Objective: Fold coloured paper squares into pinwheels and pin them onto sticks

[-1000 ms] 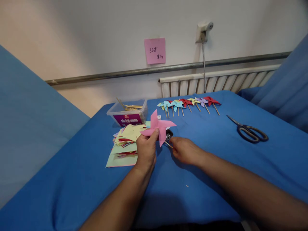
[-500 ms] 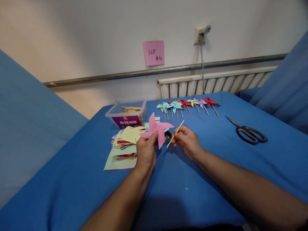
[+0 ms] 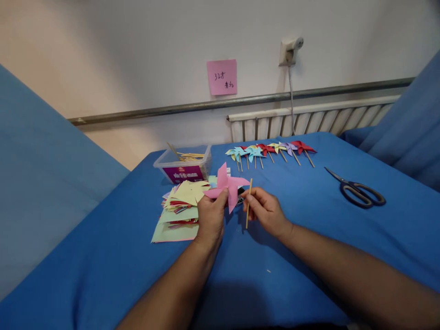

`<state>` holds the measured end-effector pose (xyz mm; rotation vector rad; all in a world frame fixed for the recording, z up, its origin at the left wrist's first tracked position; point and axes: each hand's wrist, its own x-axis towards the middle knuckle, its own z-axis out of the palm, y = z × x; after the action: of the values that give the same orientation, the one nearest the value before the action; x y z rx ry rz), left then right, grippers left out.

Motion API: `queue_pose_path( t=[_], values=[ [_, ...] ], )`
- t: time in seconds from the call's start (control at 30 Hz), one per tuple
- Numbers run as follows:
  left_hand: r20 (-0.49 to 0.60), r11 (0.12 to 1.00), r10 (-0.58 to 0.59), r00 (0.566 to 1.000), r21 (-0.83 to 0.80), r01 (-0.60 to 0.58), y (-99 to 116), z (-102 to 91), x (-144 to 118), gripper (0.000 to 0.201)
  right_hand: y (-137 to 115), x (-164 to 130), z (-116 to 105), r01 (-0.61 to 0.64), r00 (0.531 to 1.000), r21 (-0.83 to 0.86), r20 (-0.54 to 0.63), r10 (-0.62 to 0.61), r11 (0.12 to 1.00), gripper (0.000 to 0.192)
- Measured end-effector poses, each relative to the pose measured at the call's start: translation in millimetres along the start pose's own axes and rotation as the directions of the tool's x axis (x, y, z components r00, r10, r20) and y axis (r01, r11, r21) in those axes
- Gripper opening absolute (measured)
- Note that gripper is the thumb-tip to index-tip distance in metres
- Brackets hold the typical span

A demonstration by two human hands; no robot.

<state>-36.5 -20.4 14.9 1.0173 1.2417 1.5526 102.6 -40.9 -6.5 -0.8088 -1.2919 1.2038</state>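
Observation:
My left hand (image 3: 210, 219) pinches a pink paper pinwheel (image 3: 227, 184) at its centre and holds it just above the blue table. My right hand (image 3: 266, 211) grips a thin wooden stick (image 3: 248, 202), held nearly upright right beside the pinwheel. A small dark object lies on the cloth behind the pinwheel, mostly hidden by it.
A pile of cut coloured paper sheets (image 3: 178, 206) lies left of my hands. Behind it stands a clear plastic box (image 3: 183, 164) with wooden sticks. Several finished pinwheels (image 3: 268, 149) line the far edge. Black scissors (image 3: 359, 189) lie at the right. The table (image 3: 309, 238) is covered in blue cloth.
My right hand picked a wooden stick up off the cloth, raised it, and turned it from slanted to nearly upright beside the pinwheel. My left hand kept holding the pink pinwheel.

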Motion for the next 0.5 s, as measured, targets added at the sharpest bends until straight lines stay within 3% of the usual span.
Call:
queue_pose_path(
  t=[0.2, 0.37, 0.5],
  values=[
    [-0.017, 0.991, 0.054, 0.998, 0.122, -0.052, 1.5, 0.4, -3.2, 0.023, 3.0, -4.3, 3.0, -0.042, 0.993, -0.017, 0.112, 0.043, 0.999, 0.029],
    [0.085, 0.949, 0.154, 0.984, 0.265, -0.171, 5.2, 0.2, -6.2, 0.024, 3.0, -3.5, 3.6, -0.095, 0.985, -0.016, 0.145, 0.096, 0.995, 0.029],
    [0.123, 0.945, 0.149, 0.981, 0.276, -0.178, 8.1, 2.2, -8.8, 0.021, 3.1, -3.2, 4.9, -0.091, 0.984, -0.046, 0.149, 0.096, 0.995, 0.03]
  ],
)
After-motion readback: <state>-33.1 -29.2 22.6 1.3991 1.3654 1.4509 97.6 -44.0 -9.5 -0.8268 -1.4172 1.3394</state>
